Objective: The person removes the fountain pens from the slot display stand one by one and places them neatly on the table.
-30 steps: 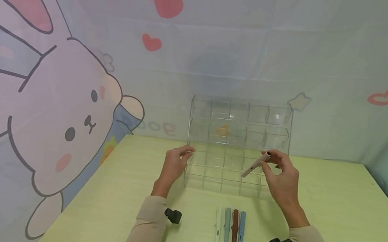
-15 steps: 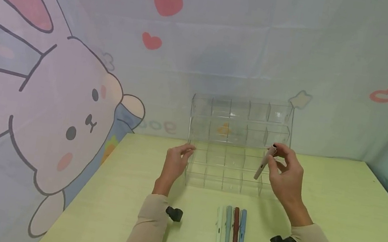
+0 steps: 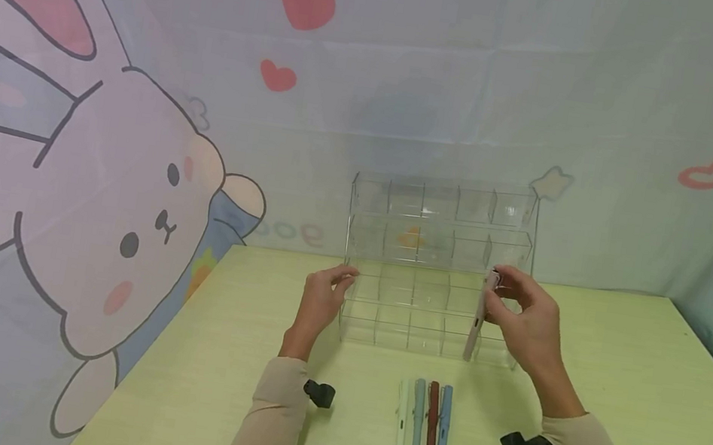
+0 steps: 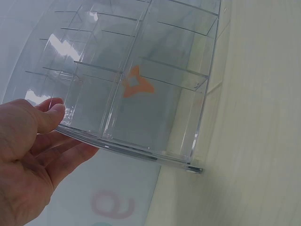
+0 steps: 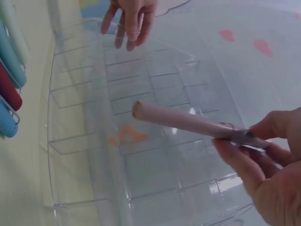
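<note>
A clear plastic display rack (image 3: 442, 222) with tiers of small compartments stands on the table. My left hand (image 3: 320, 301) grips its left side edge, thumb on one face and fingers on the other in the left wrist view. My right hand (image 3: 529, 321) pinches a pale pink pen (image 3: 475, 327) near one end, in front of the rack's lower right compartments. The pen points downward, nearly upright; in the right wrist view its free end (image 5: 141, 110) appears over the rack, and I cannot tell whether it touches. No other pen shows in the rack.
On the table in front of the rack lie a pale green pen (image 3: 401, 430), a teal pen (image 3: 417, 429), a dark red pen (image 3: 432, 432) and a blue pen (image 3: 443, 436), side by side. A printed cloth (image 3: 623, 77) hangs behind.
My right hand has shifted slightly right, turning the pink pen from a slant to nearly upright; its lower end has since dropped toward the bottom row. My left hand stays on the rack.
</note>
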{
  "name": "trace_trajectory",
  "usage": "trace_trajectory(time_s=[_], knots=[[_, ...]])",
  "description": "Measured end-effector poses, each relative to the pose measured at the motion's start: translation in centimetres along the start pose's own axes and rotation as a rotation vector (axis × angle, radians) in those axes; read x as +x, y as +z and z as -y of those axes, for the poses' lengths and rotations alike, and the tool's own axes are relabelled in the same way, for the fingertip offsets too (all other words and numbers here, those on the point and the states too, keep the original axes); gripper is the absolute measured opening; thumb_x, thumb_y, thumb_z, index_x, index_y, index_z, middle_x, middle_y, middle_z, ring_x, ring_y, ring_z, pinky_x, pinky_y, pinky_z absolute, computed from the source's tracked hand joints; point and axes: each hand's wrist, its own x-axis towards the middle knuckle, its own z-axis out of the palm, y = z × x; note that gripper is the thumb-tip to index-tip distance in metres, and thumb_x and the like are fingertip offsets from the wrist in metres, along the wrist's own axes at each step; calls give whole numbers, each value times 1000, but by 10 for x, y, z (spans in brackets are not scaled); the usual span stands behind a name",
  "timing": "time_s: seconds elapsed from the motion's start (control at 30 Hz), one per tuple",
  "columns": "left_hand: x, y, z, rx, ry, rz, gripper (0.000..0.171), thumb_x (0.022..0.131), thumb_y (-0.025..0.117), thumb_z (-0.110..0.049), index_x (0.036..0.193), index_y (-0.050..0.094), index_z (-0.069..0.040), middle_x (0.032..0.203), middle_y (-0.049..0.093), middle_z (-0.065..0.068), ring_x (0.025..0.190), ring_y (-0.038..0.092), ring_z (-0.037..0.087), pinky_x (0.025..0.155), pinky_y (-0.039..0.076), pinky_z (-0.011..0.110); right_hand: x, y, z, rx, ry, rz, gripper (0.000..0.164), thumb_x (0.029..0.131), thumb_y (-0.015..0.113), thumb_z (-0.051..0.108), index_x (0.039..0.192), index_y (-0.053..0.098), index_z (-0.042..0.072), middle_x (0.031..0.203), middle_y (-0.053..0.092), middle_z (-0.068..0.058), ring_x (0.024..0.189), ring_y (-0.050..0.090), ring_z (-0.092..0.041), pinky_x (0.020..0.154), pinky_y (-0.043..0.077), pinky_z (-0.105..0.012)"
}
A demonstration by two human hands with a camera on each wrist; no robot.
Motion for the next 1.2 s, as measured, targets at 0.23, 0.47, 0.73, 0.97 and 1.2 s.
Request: trace_trajectory(time_s=[0.23,0.47,0.73,0.97,1.2], knots=[[1,0,-1,-23,-13,4,14,95,67,-2,106,76,-4,112,72,18,105,69,34,89,55,46,0,-6,5,-3,164,159,42,102,55,5,141,45,-7,116,56,-28,95,60,-10,70,60,-35],[0,0,-1,-9,23,-8,13,94,68,-2,105,76,-4,111,72,19,104,70,35,89,55,47,1,-12,7,30,268,284,46,101,56,1,144,43,-8,122,55,-29,101,62,-22,72,60,-38],[0,-1,-2,-16,4,5,14,96,67,-3,106,76,-4,114,71,19,107,68,34,91,54,47,1,-14,9,72,396,438,51,97,62,1,144,43,-10,104,56,-21,87,64,-25,72,60,-44],[0,0,0,-22,24,-9,13,95,68,-2,104,76,-4,111,72,19,103,70,35,87,56,47,0,-11,6,89,421,501,47,95,62,0,137,45,-13,103,59,-20,85,65,-27,71,60,-46],[1,1,0,-15,29,-14,14,94,68,0,104,76,-4,112,71,20,102,70,35,84,57,47,-1,-6,3,83,452,586,41,93,63,-2,128,46,-16,104,56,-21,86,63,-28,72,60,-46]])
